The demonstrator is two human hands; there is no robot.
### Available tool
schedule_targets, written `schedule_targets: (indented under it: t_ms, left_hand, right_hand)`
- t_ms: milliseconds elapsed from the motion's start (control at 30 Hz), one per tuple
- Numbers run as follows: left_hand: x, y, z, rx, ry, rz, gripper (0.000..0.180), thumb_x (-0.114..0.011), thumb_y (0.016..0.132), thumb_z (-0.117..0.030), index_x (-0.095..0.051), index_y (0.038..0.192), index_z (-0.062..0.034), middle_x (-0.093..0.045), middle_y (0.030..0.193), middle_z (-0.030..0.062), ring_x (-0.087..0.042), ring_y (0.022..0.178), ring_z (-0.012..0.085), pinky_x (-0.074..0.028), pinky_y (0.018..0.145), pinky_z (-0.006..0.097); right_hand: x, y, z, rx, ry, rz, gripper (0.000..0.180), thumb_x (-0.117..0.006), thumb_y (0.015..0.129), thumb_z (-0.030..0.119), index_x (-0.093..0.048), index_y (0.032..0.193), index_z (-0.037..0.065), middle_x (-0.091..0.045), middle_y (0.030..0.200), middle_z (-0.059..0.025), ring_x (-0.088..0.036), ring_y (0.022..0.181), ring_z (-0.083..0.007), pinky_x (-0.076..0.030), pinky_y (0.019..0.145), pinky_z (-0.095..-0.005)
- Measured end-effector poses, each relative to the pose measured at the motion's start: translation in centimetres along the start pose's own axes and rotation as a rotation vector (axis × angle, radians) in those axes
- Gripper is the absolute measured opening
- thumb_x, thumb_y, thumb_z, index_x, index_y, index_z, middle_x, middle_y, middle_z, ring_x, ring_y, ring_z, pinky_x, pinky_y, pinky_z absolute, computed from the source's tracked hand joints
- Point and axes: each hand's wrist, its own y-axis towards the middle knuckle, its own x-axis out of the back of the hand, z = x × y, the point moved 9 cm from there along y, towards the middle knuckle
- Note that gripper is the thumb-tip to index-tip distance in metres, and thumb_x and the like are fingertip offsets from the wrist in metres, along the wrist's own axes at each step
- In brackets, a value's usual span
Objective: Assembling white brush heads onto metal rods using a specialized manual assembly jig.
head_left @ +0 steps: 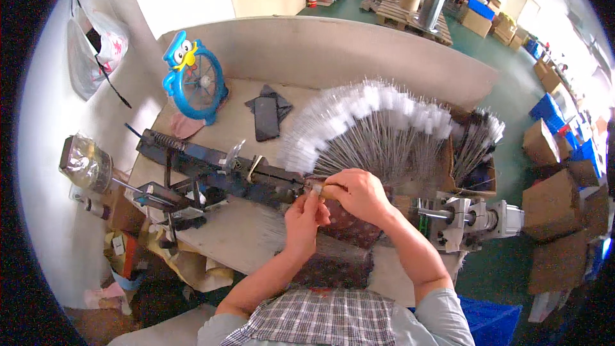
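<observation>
My left hand [303, 221] and my right hand [360, 195] meet at the right end of a long dark metal machine bar [230, 173]. The fingers of both are pinched together, thumb against fingertips. Something small and pale shows between them, too small to name. Just beyond my hands, a large fan of thin wire brushes [378, 128] with white bristle tips lies on the table. Under my right wrist and in front of me is a dark brown spotted cloth [349, 221].
A motor with a shaft [471, 218] is at the right table edge, beside a cardboard box [474, 182] of darker brushes. A blue cartoon fan [195, 80] and a phone [266, 117] sit farther back. Another motor [86, 166] is at left. A low panel [333, 45] borders the table.
</observation>
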Motion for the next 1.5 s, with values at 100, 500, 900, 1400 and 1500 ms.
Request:
schedule_targets:
  t_ms: [100, 500, 900, 1400, 1500]
  left_hand:
    - [0.0, -0.1, -0.3, 0.014, 0.117, -0.038, 0.035, -0.044, 0.096, -0.037, -0.056, 0.093, -0.0046, -0.059, 0.075, 0.0054, -0.055, 0.06, 0.0134, -0.046, 0.06, 0.025]
    - [1.3, 0.1, 1.1, 0.074, -0.351, -0.197, 0.032, -0.046, 0.094, -0.033, -0.053, 0.102, -0.0024, -0.058, 0.096, 0.0063, -0.057, 0.09, 0.0161, -0.044, 0.083, 0.031]
    - [0.3, 0.5, 0.1, -0.094, -0.208, -0.136, 0.007, -0.056, 0.085, -0.01, -0.053, 0.085, -0.0034, -0.057, 0.08, 0.0043, -0.058, 0.075, 0.0139, -0.05, 0.071, 0.028]
    - [-0.6, -0.1, 0.1, -0.053, -0.363, -0.046, 0.013, -0.05, 0.089, -0.015, -0.055, 0.089, -0.0025, -0.06, 0.087, 0.0068, -0.06, 0.079, 0.0152, -0.05, 0.074, 0.028]
    - [-0.4, 0.3, 0.7, -0.004, -0.432, -0.048, 0.017, -0.048, 0.09, -0.017, -0.056, 0.087, -0.0028, -0.06, 0.086, 0.0067, -0.06, 0.077, 0.0161, -0.051, 0.073, 0.027]
  right_hand:
    - [-0.4, 0.0, -1.0, -0.126, 0.062, 0.069, 0.019, -0.062, 0.078, 0.024, -0.068, 0.084, 0.007, -0.064, 0.08, -0.01, -0.061, 0.078, -0.0268, -0.049, 0.07, -0.0355]
    - [-0.3, -1.6, 3.5, 0.143, -0.286, -0.311, 0.027, -0.069, 0.07, 0.024, -0.066, 0.093, 0.009, -0.064, 0.092, -0.0018, -0.057, 0.09, -0.0199, -0.045, 0.076, -0.034]
    - [1.6, -3.2, 2.8, 0.29, -0.225, -0.312, 0.023, -0.068, 0.067, 0.021, -0.066, 0.09, 0.017, -0.061, 0.09, 0.0032, -0.055, 0.09, -0.0183, -0.043, 0.078, -0.035]
    - [0.6, -2.7, 3.4, 0.242, -0.205, -0.27, 0.028, -0.073, 0.064, 0.015, -0.068, 0.091, 0.01, -0.064, 0.093, -0.0024, -0.058, 0.089, -0.0227, -0.046, 0.077, -0.0359]
    - [0.5, -2.7, 3.5, 0.192, -0.206, -0.33, 0.032, -0.071, 0.066, 0.016, -0.066, 0.097, 0.011, -0.062, 0.094, -0.0009, -0.057, 0.091, -0.0215, -0.045, 0.076, -0.0357]
